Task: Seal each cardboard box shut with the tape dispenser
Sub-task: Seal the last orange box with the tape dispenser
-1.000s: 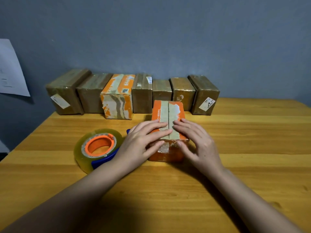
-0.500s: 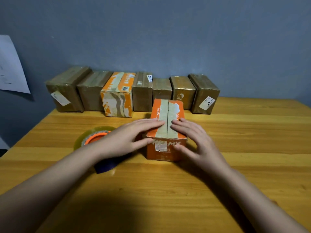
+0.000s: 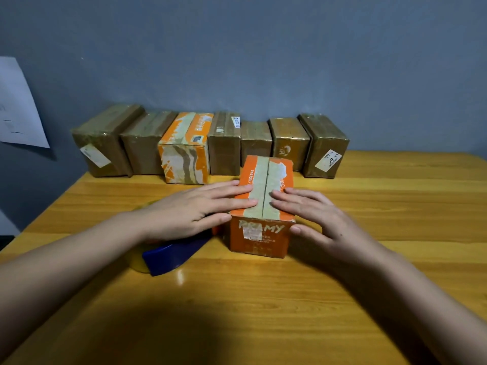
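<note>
Since half a second ago both hands are keeping their places on the orange box (image 3: 263,206) while the view is closing in slightly, and the tape dispenser (image 3: 174,255) is slipping further under the left forearm, with only its blue body and a sliver of yellowish tape roll showing; the left hand (image 3: 195,214) is lying flat with fingers straight and together, pressing on the left top flap, its thumb resting against the near left corner of the box; the right hand (image 3: 313,219) is lying spread and nearly straight on the right top flap, fingertips close to the centre seam, thumb touching the near right edge; the two flaps are meeting along a dark seam running from near to far, each flap carrying a pale strip of torn paper beside the seam; the orange box is standing upright in the middle of the wooden table (image 3: 395,206), its near face showing worn white lettering; the tape dispenser is lying on the table just left of the box, near side; along the far edge of the table a row of seven boxes (image 3: 224,148) is standing against the grey-blue wall (image 3: 263,48), six brown and taped over, the third from the left orange and white (image 3: 184,151); a white sheet of paper (image 3: 18,106) is hanging on the wall at far left.
</note>
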